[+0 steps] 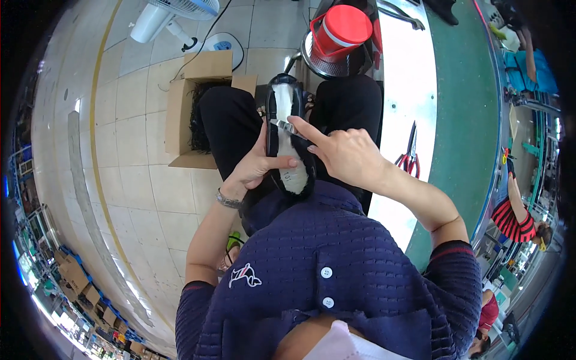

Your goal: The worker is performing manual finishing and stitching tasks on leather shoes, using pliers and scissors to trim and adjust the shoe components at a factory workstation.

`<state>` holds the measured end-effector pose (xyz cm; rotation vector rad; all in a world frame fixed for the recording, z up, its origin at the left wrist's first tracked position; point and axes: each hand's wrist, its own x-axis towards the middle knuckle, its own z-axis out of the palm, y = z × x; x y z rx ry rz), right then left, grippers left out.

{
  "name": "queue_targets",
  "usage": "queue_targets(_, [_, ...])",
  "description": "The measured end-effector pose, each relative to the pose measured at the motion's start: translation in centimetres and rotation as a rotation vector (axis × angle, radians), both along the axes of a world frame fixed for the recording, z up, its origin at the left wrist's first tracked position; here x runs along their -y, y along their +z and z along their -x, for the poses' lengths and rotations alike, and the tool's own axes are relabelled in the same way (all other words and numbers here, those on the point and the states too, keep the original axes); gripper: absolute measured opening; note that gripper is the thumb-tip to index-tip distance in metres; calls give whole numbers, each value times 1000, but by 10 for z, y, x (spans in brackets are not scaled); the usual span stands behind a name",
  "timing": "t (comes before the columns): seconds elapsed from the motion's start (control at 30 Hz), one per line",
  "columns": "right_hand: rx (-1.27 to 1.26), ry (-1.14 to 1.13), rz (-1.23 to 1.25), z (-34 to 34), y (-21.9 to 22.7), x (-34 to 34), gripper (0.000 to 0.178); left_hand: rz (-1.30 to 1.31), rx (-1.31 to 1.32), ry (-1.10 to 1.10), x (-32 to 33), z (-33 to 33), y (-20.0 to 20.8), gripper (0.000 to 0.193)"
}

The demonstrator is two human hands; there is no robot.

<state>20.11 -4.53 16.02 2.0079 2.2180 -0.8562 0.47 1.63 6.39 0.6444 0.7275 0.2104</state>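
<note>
A black shoe upper on a last [305,161] stands sole side up between my knees, with a pale sole face and black edges folded over it. My left hand [255,165] is closed round its left side, the thumb lying across the pale sole face. Over the middle of the sole runs a short shiny metal strip [282,125]. At its right end my right hand [351,153] has its index fingertip, the thumb close to the shoe's right edge and the other fingers curled. What lies under the right fingers is partly hidden.
An open cardboard box [175,129] with black stringy scraps stands left of my knees. Ahead are a red lidded bucket [343,30] on a round metal stool and a fan [180,12]. Red-handled pliers [410,161] lie on the bench [396,198] at right. Co-workers [517,222] are farther right.
</note>
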Motion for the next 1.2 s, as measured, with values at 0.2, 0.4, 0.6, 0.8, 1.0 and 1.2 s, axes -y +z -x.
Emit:
queue_targets(0.2, [-116, -201, -237, -1, -8, -2, 64, 278, 16, 171, -13, -6, 1, 88])
queue_targets(0.4, [-178, -284, -230, -19, -24, 11, 62, -17, -46, 12, -15, -17, 3, 80])
queue_targets(0.6, [-103, -862, -337, -67, -53, 50, 63, -331, 28, -6, -5, -10, 20, 119])
queue_targets(0.8, [329, -1027, -97, -136, -113, 97, 56, -863, 187, 4, -20, -26, 19, 131])
queue_targets(1.0, [199, -870, -414, -135, -125, 112, 56, -840, 178, -77, -18, -35, 15, 132])
queue_targets(1.2, [-514, -477, -495, -72, -96, 70, 82, -764, 232, -137, -14, -53, 15, 134])
